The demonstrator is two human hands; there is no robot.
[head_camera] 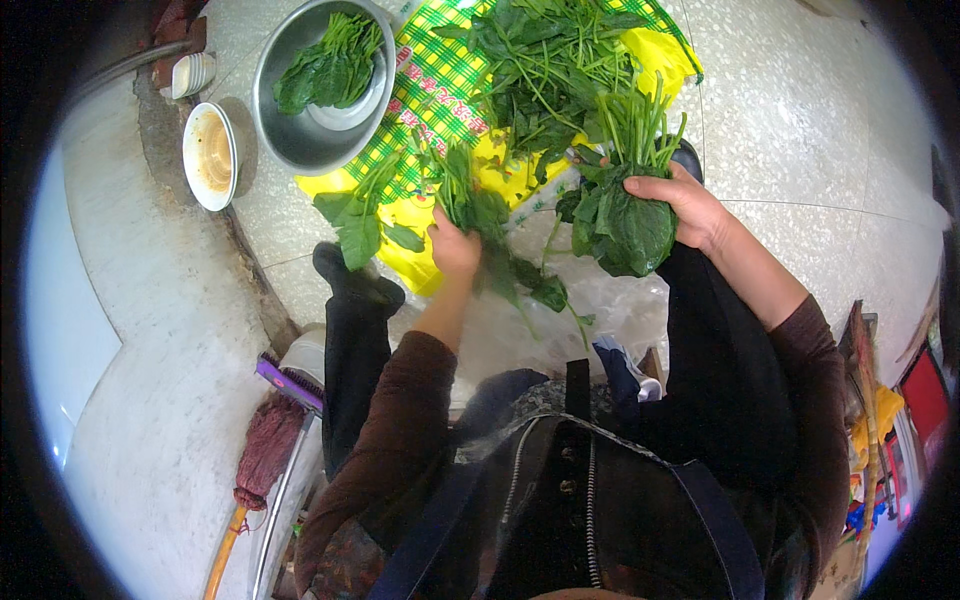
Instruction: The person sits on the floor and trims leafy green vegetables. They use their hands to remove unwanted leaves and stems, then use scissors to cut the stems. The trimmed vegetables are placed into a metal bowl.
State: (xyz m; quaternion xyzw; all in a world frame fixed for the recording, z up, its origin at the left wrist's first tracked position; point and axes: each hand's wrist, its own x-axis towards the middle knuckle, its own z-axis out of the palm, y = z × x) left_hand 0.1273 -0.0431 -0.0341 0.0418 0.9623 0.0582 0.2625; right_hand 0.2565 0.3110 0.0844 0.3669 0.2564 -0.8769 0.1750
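My right hand (694,204) grips a thick bunch of spinach-like greens (626,217), its pale stems pointing up and its broad leaves hanging down. To the left, my left hand (455,246) is closed around a smaller, looser clump of greens (480,210), partly blurred. Beyond both hands a large heap of greens (547,67) lies on a yellow and green checked plastic bag (439,82) that bears writing. A few loose leaves (360,225) rest on the bag's near left part. In a steel basin (274,139) at the upper left lies a bundle of greens (330,67), stems together.
Left of the basin a stained white bowl (211,157) and a stack of small white containers (193,75) stand near the wall. A purple-headed brush (289,382) and a mop (262,450) lean at the lower left. Clear plastic sheeting (615,311) lies between my legs.
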